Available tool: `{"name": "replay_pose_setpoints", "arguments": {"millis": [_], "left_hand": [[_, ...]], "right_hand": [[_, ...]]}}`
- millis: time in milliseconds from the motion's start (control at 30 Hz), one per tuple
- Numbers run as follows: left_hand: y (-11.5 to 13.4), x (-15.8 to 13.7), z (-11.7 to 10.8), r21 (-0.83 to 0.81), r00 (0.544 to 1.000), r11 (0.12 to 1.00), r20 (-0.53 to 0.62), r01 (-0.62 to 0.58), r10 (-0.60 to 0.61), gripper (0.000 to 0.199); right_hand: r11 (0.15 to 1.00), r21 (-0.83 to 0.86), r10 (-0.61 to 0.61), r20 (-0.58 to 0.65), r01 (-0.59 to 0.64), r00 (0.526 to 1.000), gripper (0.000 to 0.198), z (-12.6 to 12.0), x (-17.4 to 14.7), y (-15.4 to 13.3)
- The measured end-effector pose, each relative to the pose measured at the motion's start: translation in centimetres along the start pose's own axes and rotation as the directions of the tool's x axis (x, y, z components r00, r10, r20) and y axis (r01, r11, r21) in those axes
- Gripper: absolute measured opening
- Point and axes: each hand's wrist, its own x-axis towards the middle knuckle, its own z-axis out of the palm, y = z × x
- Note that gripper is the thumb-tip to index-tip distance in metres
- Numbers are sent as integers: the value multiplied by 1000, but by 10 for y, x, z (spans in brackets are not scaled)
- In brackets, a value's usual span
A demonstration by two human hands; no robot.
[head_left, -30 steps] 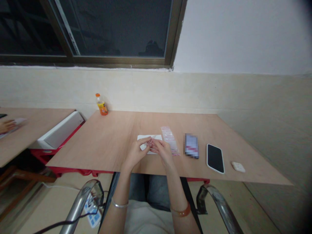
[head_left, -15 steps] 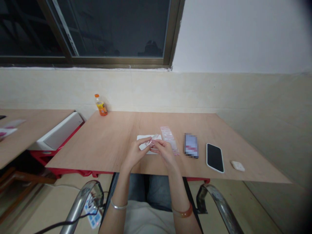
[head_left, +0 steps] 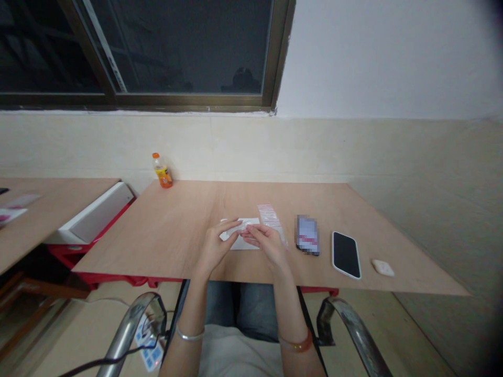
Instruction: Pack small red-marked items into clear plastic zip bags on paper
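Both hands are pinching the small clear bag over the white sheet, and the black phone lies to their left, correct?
Not quite. The head view shows the black phone with a white rim lying to the right of the hands. The left hand and right hand do pinch the small clear bag over the white sheet.

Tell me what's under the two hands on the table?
A white paper lies flat on the table under the left hand and right hand. Between their fingertips is a small clear bag. The hands cover the paper's near edge.
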Motion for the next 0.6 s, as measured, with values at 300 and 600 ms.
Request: {"name": "replay_pose_setpoints", "arguments": {"millis": [300, 600], "left_hand": [[15, 2, 2, -56, 999, 998, 49, 22, -19, 20], [8, 4, 3, -202, 987, 966, 48, 160, -154, 25]], "right_hand": [[999, -31, -17, -4, 17, 1000, 26, 4, -1, 0], [991, -111, -62, 61, 68, 996, 24, 4, -2, -1]]}}
